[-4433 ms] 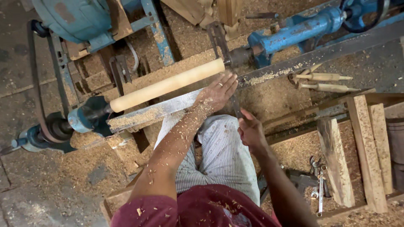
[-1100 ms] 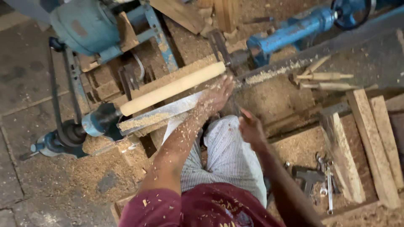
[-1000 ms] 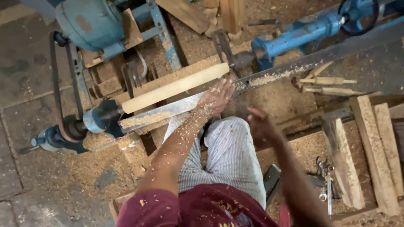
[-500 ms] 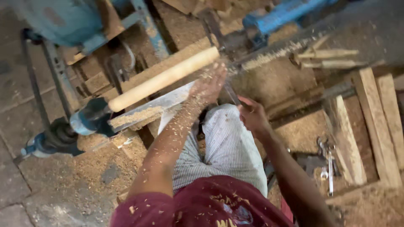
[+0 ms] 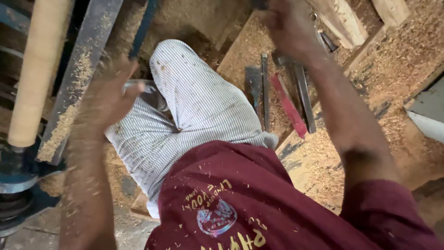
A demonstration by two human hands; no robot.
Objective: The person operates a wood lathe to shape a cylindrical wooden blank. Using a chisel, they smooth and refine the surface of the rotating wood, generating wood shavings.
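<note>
In the head view two hands show, both blurred. The left hand (image 5: 108, 95) sits at nine o'clock, dusted with sawdust, its fingers loosely spread and half open; it holds nothing and hovers just beside the rail (image 5: 78, 78), a dark flat bar that runs from twelve o'clock down toward eight o'clock with a line of shavings along its face. Left of the rail stands one pale dowel (image 5: 39, 69), a turned wooden cylinder whose long axis runs nearly up and down the frame, tilted slightly so its top leans right; its lower end meets a blue lathe head (image 5: 18, 166) at eight o'clock. The right hand (image 5: 289, 25) is at one o'clock, curled over the tools; whether it grips anything cannot be told through the blur. Below it, near the centre, lie about four long tools side by side on a sawdust-covered board (image 5: 240, 51): two dark grey chisels (image 5: 259, 88), one red bar (image 5: 289, 106) slanting from eleven toward five o'clock, and another grey blade (image 5: 303, 97) just right of it, all with long axes running roughly top to bottom. One striped knee (image 5: 199, 106) rises between the hands. At six o'clock is a maroon shirt (image 5: 240, 194) flecked with chips, bearing a round bluish emblem under curved yellow lettering. Wooden planks (image 5: 388, 9) lie at two o'clock.
</note>
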